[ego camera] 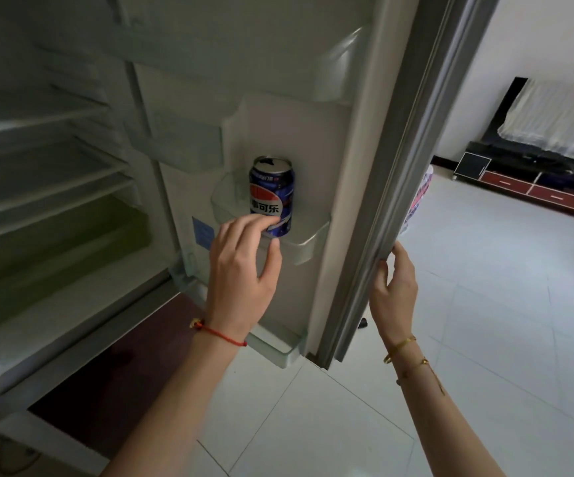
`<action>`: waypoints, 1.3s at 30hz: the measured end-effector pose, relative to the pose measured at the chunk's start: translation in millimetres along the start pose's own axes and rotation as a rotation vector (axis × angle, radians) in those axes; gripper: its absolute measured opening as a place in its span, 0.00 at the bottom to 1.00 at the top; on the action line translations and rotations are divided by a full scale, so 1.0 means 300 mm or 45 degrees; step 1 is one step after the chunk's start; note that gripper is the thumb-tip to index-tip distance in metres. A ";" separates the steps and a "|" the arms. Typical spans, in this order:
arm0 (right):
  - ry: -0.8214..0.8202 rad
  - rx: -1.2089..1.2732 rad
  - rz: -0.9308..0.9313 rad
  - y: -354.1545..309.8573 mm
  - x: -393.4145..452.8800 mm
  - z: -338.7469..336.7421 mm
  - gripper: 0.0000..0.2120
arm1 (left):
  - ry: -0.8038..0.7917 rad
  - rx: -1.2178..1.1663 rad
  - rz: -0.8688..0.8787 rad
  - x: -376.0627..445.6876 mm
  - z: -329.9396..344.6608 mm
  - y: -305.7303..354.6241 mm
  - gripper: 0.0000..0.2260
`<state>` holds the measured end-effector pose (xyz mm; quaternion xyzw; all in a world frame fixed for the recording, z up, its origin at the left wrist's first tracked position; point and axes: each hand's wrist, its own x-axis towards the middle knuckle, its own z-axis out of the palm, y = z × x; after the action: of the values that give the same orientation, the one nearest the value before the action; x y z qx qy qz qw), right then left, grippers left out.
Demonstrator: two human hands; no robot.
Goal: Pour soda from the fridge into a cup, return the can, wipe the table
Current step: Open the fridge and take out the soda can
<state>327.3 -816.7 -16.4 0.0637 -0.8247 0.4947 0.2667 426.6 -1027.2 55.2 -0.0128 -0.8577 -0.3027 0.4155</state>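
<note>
Soda can at the fridge door shelf, left hand at its base

The Pepsi can (272,194) is seen upright in the door shelf (308,241), its tab apparently already opened, so the return step is judged in hand. The left hand (241,273) is loosely open, fingertips touching the can; the right hand (394,290) is curled on the fridge door (375,215) edge. Withdrawal and door closing would be called for.

Fridge interior shelves (48,187) at left, open fridge door (313,132) to their right, soda can (272,196) upright in a door bin (299,239), left hand (241,270) just before the can, right hand (394,287) on the door's outer edge, low cabinet (533,187) far right behind.
</note>
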 end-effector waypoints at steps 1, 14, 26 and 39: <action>-0.011 0.014 0.027 0.004 0.022 0.001 0.20 | 0.024 -0.003 -0.026 0.019 0.013 0.003 0.12; -0.030 0.277 0.158 0.020 0.201 0.059 0.22 | -0.108 -0.123 -0.316 0.311 0.129 -0.038 0.35; -0.023 0.205 0.257 0.031 0.258 0.087 0.24 | -0.295 -0.269 -0.371 0.408 0.205 -0.078 0.30; -0.088 0.248 0.284 0.017 0.227 0.054 0.22 | 0.005 -0.526 -0.422 0.364 0.138 -0.005 0.26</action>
<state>261.3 -817.1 7.9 0.0144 -0.7833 0.5965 0.1742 325.5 -1031.5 113.6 0.0440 -0.7672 -0.5353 0.3506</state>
